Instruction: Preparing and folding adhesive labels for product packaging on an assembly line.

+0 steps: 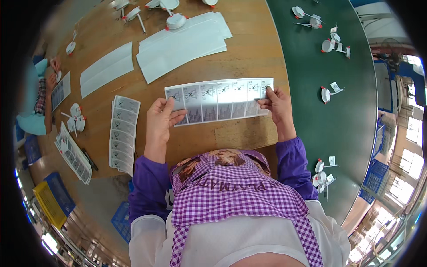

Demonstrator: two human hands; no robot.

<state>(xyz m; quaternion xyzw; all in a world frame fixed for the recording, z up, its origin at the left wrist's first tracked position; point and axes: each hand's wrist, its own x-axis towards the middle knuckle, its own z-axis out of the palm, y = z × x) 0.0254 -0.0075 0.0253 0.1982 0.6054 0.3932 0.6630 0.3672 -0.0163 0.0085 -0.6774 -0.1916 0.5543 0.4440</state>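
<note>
Stretched between both my hands is a long sheet of silver-grey printed labels [218, 104], held a little above the wooden table. My left hand [163, 116] pinches its left end between thumb and fingers. At the other end, my right hand [276, 103] grips the sheet's edge, thumb on top. Light glares off the middle of the sheet. To the left of my left hand lies a stack of similar label sheets [123, 133]. Beyond the held sheet, blank white sheets [182, 44] are spread in an overlapping pile.
Another white sheet [106, 69] lies left of the pile. Small round white lamps [176, 21] with wires stand on the table; more lamps [326, 95] sit on the green conveyor belt [307, 129] at right. A co-worker's arm [49, 95] reaches in at left. A yellow crate [49, 204] stands below.
</note>
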